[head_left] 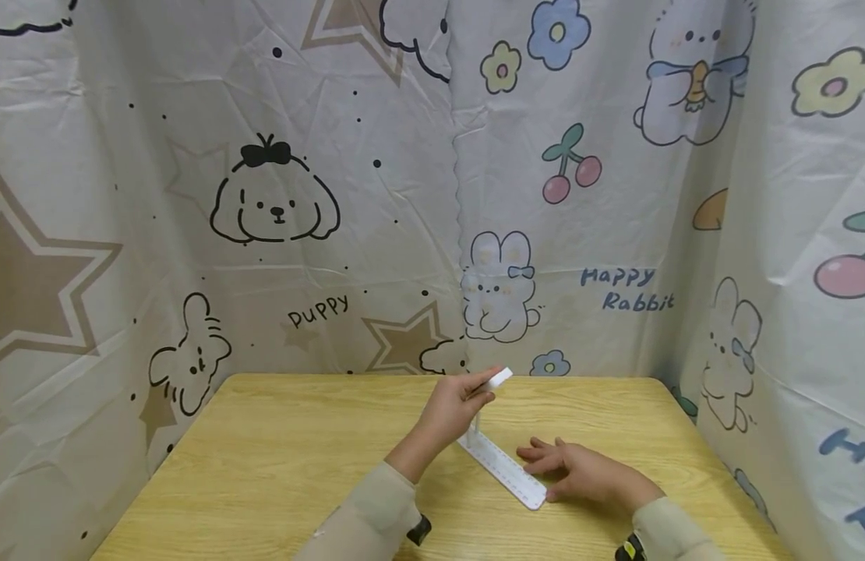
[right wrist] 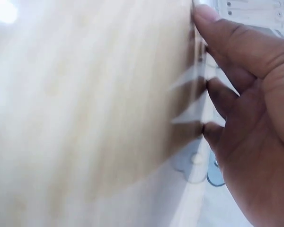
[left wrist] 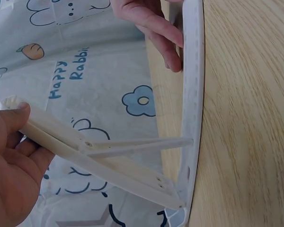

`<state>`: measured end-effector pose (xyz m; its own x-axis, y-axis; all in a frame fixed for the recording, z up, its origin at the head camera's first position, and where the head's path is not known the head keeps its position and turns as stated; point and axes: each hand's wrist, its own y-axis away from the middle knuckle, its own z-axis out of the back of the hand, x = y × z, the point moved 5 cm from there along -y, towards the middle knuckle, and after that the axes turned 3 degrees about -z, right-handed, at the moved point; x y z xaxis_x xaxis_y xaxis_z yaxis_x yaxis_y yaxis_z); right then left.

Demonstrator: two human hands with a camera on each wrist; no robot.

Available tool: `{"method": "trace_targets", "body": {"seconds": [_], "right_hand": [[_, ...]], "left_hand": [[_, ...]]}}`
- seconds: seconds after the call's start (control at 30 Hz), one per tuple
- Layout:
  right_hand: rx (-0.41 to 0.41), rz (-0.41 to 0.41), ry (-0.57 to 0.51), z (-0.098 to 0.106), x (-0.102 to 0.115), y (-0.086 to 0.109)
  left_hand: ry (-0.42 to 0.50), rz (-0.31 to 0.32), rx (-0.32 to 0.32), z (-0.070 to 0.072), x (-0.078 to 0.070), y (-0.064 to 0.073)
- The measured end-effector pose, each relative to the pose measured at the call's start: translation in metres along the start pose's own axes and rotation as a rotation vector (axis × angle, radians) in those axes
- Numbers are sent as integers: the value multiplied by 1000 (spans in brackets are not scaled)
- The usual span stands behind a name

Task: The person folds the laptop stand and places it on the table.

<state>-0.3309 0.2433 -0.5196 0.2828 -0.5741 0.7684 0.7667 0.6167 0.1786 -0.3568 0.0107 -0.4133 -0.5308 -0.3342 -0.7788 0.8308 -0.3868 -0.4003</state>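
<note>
A white folding stand (head_left: pixel 506 471) lies with its long flat base on the table, running from the middle toward the near right. My left hand (head_left: pixel 450 405) pinches the free end of its upper arm (left wrist: pixel 104 172) between thumb and fingers, holding that arm raised at a slant. In the left wrist view, a thin strut (left wrist: pixel 146 145) spans from the raised arm to the base, and the arm meets the base at its far end. My right hand (head_left: pixel 590 471) rests beside the base's near right end, fingers spread and slightly bent, thumb right at its edge.
The wooden table (head_left: pixel 278 452) extends around the stand. Cartoon-printed curtains (head_left: pixel 376 234) hang behind it and along both sides, close to the table's edges. Dark wrist devices show at both cuffs.
</note>
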Motion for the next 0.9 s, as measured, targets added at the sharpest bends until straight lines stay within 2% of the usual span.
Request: {"method": "trace_targets", "body": {"seconds": [0.37,0.7,0.9], "right_hand": [[48,58,37,5,-2,-11],[59,80,51,-8,1,-16],[45,120,67,-17,14,-14]], "left_hand": [[35,19,-6,2,2,3],[41,8,-24,6,2,3],[7,4,-23,11,4,6]]}}
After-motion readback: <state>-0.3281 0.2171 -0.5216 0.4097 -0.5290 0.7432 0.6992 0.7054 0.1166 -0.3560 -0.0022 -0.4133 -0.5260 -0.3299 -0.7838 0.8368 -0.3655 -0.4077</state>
